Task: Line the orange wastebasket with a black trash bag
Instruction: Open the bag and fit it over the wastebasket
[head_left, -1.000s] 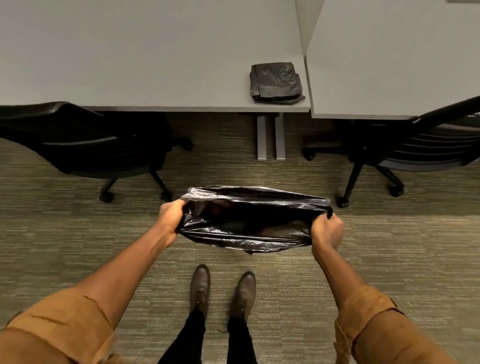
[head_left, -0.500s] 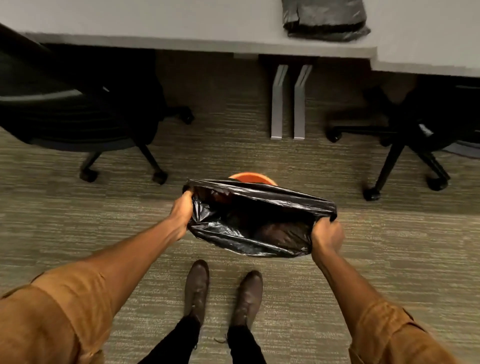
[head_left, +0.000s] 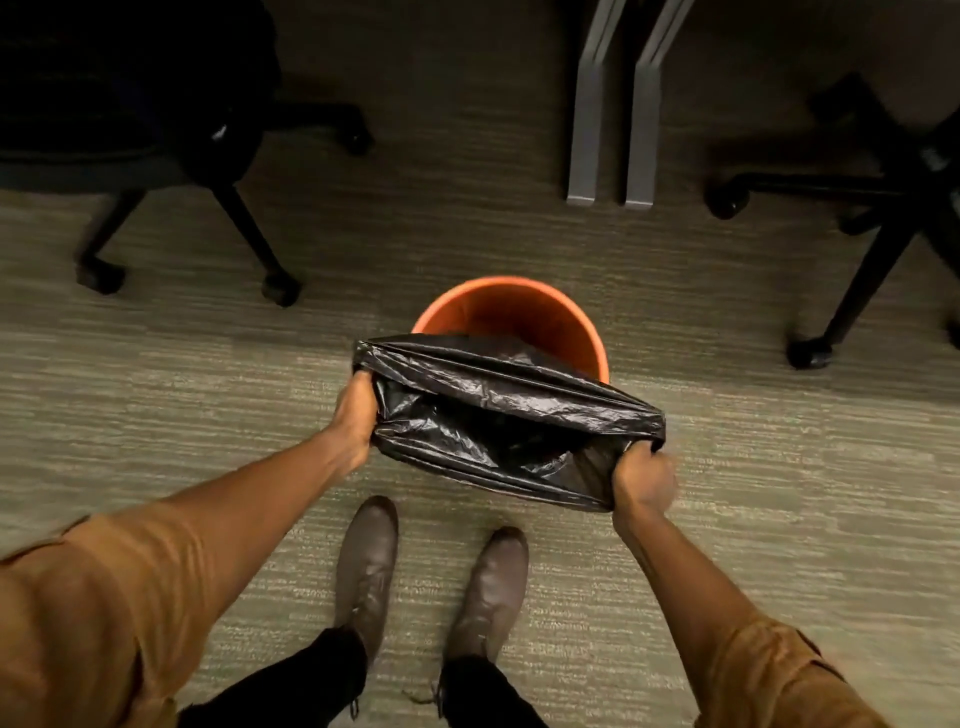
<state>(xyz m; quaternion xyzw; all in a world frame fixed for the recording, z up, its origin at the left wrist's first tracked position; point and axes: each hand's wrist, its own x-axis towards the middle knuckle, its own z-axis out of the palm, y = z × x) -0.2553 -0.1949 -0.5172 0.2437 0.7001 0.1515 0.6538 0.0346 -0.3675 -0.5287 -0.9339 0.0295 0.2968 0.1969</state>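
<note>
Carpeted office floor (head_left: 156, 374), chair bases either side, desk legs (head_left: 613, 130) beyond. Orange wastebasket (head_left: 506, 312) upright on carpet, unlined. Black trash bag (head_left: 498, 415) held stretched open above its near rim, overlapping it in view (contact not determinable). Left hand (head_left: 356, 410) and right hand (head_left: 641, 480) clenched tight on opposite mouth edges. Step judged: positioning bag. Next: lower into basket, fold mouth over rim.

The wastebasket (head_left: 511, 312) was orange, the trash bag (head_left: 498, 415) glossy black, the carpet (head_left: 156, 395) streaked olive-grey, the 2 shoes (head_left: 366, 566) brown, the sleeves (head_left: 130, 587) mustard-tan, and the trousers (head_left: 291, 686) black.
</note>
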